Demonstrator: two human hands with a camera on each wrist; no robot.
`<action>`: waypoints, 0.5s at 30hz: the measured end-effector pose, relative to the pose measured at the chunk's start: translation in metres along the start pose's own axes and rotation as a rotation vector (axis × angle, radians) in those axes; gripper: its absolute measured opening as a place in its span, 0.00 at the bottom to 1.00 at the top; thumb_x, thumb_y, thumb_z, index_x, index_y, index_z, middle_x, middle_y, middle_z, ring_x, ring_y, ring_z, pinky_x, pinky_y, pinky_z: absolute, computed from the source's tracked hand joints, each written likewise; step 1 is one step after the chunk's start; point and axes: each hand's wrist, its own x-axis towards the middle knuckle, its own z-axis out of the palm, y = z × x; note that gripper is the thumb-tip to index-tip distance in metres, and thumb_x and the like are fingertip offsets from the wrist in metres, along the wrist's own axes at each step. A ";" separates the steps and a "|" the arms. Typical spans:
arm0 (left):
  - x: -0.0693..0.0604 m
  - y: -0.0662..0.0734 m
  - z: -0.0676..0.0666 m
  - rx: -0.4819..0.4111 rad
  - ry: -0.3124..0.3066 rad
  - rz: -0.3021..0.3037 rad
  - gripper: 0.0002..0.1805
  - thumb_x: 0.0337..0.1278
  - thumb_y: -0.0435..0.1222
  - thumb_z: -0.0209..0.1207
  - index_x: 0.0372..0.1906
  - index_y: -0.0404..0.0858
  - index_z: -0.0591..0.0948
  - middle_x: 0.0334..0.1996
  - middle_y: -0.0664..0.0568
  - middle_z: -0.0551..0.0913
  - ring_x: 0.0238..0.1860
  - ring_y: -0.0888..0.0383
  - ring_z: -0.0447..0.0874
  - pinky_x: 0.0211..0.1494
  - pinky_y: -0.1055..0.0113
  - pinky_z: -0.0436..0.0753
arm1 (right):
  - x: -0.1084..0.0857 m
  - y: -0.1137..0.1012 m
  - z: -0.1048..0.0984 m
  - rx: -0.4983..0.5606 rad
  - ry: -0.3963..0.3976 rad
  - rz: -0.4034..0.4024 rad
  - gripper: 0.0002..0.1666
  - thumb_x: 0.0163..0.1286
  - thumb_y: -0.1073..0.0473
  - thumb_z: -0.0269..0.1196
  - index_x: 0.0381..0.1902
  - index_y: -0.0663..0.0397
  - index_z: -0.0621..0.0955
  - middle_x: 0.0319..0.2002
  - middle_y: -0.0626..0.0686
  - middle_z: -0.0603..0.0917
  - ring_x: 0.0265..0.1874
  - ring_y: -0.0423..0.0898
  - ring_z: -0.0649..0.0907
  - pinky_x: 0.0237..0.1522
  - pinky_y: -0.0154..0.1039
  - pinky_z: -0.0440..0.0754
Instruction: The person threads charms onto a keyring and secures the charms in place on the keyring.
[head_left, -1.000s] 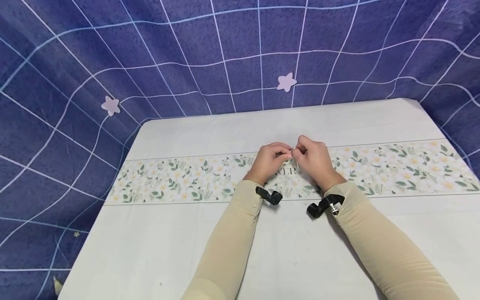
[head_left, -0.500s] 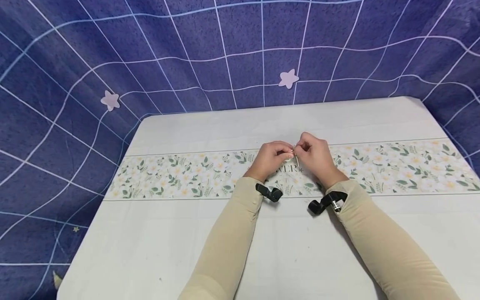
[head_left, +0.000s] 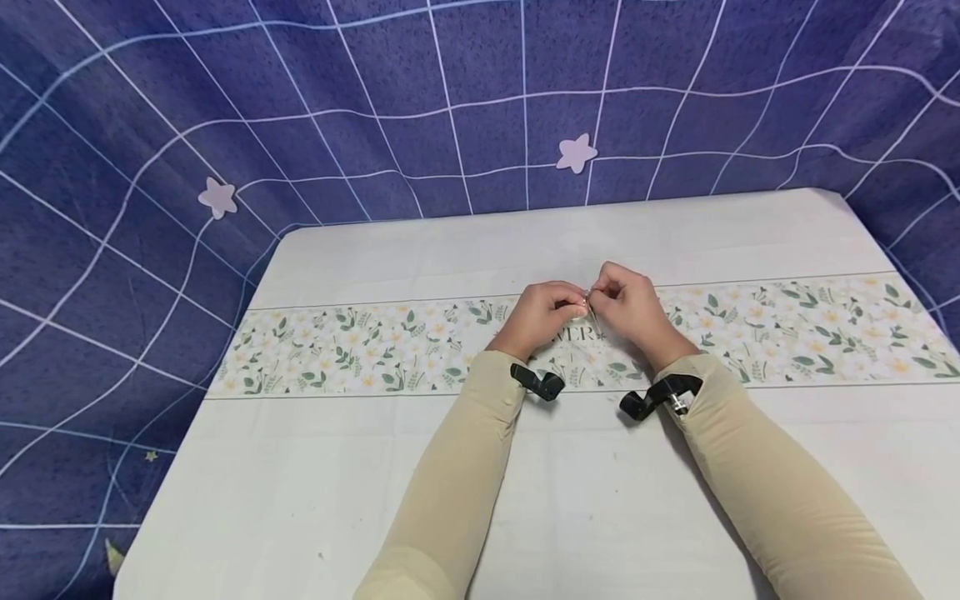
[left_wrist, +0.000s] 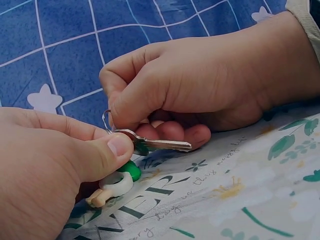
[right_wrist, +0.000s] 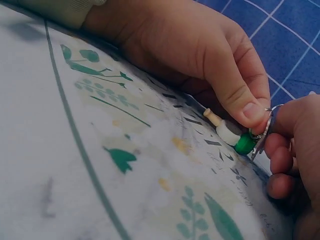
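A metal key (left_wrist: 167, 144) is held between both hands above the floral strip. My left hand (head_left: 542, 315) pinches it at the head between thumb and forefinger. My right hand (head_left: 633, 308) pinches the thin wire key ring (left_wrist: 105, 120) with thumb and forefinger, its other fingers curled below. From the left hand hangs a small charm (left_wrist: 119, 183) with green, white and tan parts. In the right wrist view the charm (right_wrist: 230, 132) shows beneath the left thumb, and the ring (right_wrist: 272, 107) spans between both hands. Where key and ring meet is partly hidden by fingertips.
A white table (head_left: 315, 483) carries a floral printed strip (head_left: 345, 350) with lettering under the hands. A blue gridded curtain (head_left: 360, 92) with pale stars stands behind and to the left. Black camera straps (head_left: 537, 382) sit on both wrists.
Both hands keep their pinch and stay almost in place. The key between them has shifted its angle slightly, and the head view has tilted a little.
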 end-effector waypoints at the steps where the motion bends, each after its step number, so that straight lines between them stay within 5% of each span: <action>1: 0.000 0.000 0.000 0.002 0.000 0.001 0.06 0.61 0.33 0.68 0.39 0.35 0.90 0.48 0.47 0.88 0.53 0.60 0.84 0.58 0.77 0.76 | 0.001 0.000 0.000 0.009 -0.005 0.005 0.11 0.64 0.72 0.61 0.26 0.54 0.75 0.21 0.50 0.82 0.19 0.44 0.74 0.24 0.34 0.69; 15: -0.001 0.005 -0.002 0.035 -0.035 -0.004 0.06 0.61 0.34 0.68 0.40 0.36 0.90 0.47 0.48 0.88 0.53 0.59 0.84 0.58 0.78 0.75 | 0.001 0.000 -0.002 0.063 -0.059 0.034 0.10 0.65 0.71 0.61 0.27 0.55 0.76 0.16 0.49 0.75 0.16 0.41 0.69 0.23 0.35 0.66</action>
